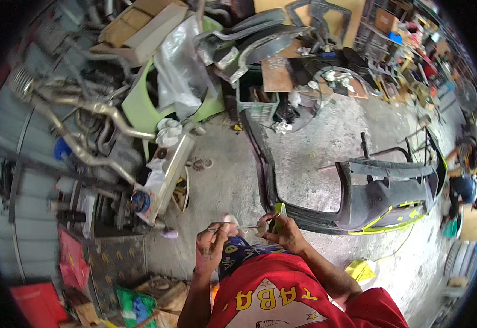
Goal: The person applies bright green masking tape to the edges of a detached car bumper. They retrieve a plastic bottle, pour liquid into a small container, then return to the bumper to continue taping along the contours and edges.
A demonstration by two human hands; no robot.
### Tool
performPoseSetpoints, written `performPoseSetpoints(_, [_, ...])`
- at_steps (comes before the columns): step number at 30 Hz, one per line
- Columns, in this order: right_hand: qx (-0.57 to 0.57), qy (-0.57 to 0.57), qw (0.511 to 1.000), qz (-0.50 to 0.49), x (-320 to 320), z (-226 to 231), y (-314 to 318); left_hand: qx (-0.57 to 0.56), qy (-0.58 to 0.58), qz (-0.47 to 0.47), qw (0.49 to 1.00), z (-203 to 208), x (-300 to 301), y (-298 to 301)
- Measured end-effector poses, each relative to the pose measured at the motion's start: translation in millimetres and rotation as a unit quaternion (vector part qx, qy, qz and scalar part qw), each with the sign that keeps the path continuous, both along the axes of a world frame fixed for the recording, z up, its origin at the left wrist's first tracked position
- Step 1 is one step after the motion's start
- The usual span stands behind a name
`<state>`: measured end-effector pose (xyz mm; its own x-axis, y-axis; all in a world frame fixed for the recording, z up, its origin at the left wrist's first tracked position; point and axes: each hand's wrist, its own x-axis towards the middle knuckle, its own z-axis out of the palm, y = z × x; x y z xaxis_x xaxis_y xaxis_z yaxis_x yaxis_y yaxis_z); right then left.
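Both of my hands are raised in front of my red shirt, close together over the floor. My left hand (212, 243) is closed, fingers pinched around one end of a thin pale stick-like piece (246, 226). This piece spans the gap towards my right hand (286, 235), whose fingers are curled around a small round pale item (261, 229); its kind is too small to make out. A yellow-green edge (280, 209) shows just above the right fingers. Just beyond my hands lies a black car bumper (304, 221) with yellow-green trim, curving away to the right.
Metal exhaust pipes (102, 109) and a long white box-like piece (167, 169) crowd the left. Farther off stand a grey crate (257, 109), green body panels (140, 98) and stacked parts. A yellow piece (361, 270) lies on the concrete floor (222, 164) at right.
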<state>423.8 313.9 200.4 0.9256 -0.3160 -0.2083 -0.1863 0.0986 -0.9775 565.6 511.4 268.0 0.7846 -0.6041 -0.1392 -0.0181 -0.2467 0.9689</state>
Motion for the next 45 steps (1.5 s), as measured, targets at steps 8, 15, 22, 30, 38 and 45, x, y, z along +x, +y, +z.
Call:
performPoseSetpoints(8, [-0.024, 0.061, 0.976, -0.207, 51, -12, 9, 0.044, 0.054, -0.26, 0.963, -13, 137, -73])
performPoseSetpoints(15, [0.027, 0.153, 0.912, -0.381, 85, 12, 65, 0.015, 0.106, -0.462, 0.881, -20, 200, -124])
performPoseSetpoints(22, [0.019, 0.129, 0.843, -0.521, 86, -9, 129, -0.004, 0.051, -0.597, 0.8, -19, 196, -134])
performPoseSetpoints(30, [-0.009, 0.129, 0.779, -0.613, 64, 0, 190, 0.051, 0.102, -0.639, 0.761, -15, 149, -105])
performPoseSetpoints(38, [0.024, 0.102, 0.774, -0.625, 51, -7, 238, 0.071, 0.074, -0.636, 0.765, -6, 134, -48])
performPoseSetpoints(45, [0.011, 0.084, 0.794, -0.602, 58, -22, 259, 0.072, 0.06, -0.607, 0.789, -13, 150, -14])
